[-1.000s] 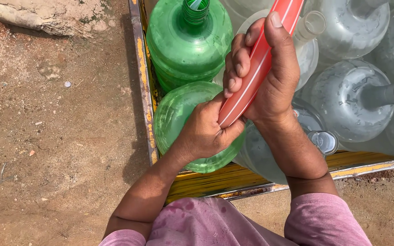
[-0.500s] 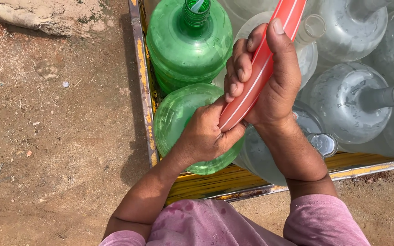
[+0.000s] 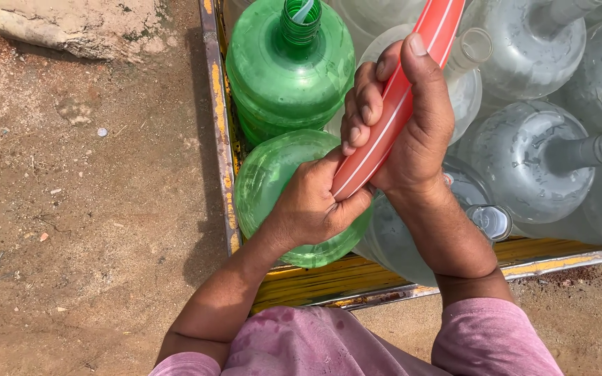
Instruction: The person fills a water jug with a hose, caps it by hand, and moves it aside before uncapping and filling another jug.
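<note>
Overhead, I see my right hand (image 3: 412, 132) clamped around a red hose (image 3: 397, 104) running from seven to one o'clock; my left hand (image 3: 311, 209) pinches its lower end over a green jug (image 3: 266, 181).

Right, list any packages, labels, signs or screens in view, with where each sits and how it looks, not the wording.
No labels, signs or screens show.
Containers only:
Two green translucent plastic water jugs, left side of the yellow-edged metal cart bed; the near one lies under the left hand.
Clear plastic water jugs, right side, round with narrow necks.
Red hose with white stripes, gripped by the right hand.
</note>
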